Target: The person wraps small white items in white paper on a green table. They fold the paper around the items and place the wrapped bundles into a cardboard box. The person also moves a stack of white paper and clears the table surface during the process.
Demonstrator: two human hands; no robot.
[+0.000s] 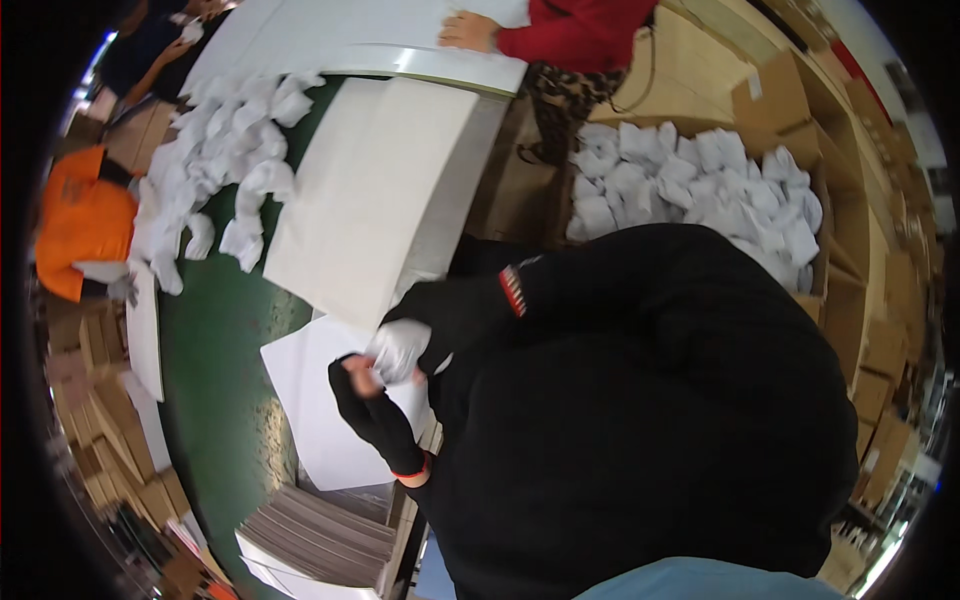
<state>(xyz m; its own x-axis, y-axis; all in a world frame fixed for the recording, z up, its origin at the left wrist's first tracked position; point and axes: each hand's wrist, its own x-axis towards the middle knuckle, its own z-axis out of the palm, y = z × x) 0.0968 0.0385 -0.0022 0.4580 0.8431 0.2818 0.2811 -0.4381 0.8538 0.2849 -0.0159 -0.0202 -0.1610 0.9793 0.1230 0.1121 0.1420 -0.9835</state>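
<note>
**Both hands at a white bundle above the green worktop**

Much is hidden here. The person's black upper body and sleeves fill the lower right of the view and cover most of the arms. The left hand (362,378) shows only partly, in a black fingerless glove or cuff, its fingers curled against a small white bundle (398,350). The right hand (428,352) is almost wholly lost behind the bundle and the black sleeve; whether it grips or only steadies the bundle cannot be told. The bundle is a crumpled, rounded lump, so no long axis or heading can be made out; it is blurred as well.

The bundle sits over the near edge of the green worktop (215,340), just above a flat white sheet (305,385). Beyond it lies a large white board (370,200), its long axis running away from the person and leaning right. A heap of similar white bundles (225,150) lies to the left on the worktop, and another heap fills a cardboard box (690,175) on the right. A stack of flat sheets (320,540) stands near the lower edge. At the top, another person's hand (468,30), in a red sleeve, rests on a white panel.
</note>
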